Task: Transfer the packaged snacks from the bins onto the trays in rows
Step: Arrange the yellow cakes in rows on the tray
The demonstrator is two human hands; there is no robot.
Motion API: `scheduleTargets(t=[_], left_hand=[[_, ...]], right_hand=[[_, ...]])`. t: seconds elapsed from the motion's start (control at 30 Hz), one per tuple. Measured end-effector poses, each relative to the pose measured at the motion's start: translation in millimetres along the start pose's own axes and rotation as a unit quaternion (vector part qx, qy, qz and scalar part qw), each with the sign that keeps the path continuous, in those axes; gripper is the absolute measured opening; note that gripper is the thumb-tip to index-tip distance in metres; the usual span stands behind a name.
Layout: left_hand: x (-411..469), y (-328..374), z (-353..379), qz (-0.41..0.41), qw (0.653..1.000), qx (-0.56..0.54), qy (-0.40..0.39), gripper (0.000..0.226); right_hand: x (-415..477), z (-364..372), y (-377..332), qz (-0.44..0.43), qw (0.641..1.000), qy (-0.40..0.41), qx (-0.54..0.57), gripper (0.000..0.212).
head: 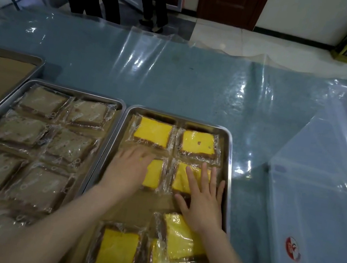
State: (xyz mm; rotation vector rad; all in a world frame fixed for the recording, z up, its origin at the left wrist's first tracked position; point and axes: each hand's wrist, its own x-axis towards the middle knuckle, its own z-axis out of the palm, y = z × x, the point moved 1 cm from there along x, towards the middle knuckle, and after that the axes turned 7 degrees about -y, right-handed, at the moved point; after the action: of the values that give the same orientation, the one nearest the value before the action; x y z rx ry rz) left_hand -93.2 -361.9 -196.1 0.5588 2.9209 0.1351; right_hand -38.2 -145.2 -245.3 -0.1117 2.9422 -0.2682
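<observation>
The right hand [202, 204] lies flat with straight, spread fingers on a yellow snack packet [180, 177] in the second row of the right tray [229, 161]. The left hand [128, 167], blurred, rests with fingers stretched out on the neighbour packet [154, 173]. Two more yellow packets [153, 132] fill the far row. The left tray [109, 140] holds brown packets [45, 100].

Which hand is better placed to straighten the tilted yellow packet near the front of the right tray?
Probably the right. The right hand rests flat just beyond the tilted packet, its wrist next to it; the left hand lies on the left column, farther away.
</observation>
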Motion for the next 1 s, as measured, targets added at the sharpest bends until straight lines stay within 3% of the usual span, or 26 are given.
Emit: scheduleTargets(t=[0.1, 0.23, 0.6, 1.0], left_hand=[[-25.8, 21.4, 33.4, -0.024, 0.998, -0.015, -0.058, 0.059], [-37.4, 19.4, 53.7, -0.012, 0.995, 0.007, -0.094, 0.071], [-18.9, 4.3, 58.3, 0.037, 0.998, 0.022, -0.056, 0.070], [-26.2, 9.2, 56.4, 0.039, 0.999, -0.007, -0.036, 0.069]], right_hand=[[-9.4, 0.1, -4.1, -0.056, 0.995, 0.081, 0.001, 0.061], [-14.7, 2.6, -7.0, -0.090, 0.990, 0.111, 0.005, 0.042], [-16.0, -3.3, -8.4, -0.020, 0.997, 0.070, 0.020, 0.040], [-15.7, -0.9, -7.7, -0.010, 0.998, 0.051, 0.021, 0.041]])
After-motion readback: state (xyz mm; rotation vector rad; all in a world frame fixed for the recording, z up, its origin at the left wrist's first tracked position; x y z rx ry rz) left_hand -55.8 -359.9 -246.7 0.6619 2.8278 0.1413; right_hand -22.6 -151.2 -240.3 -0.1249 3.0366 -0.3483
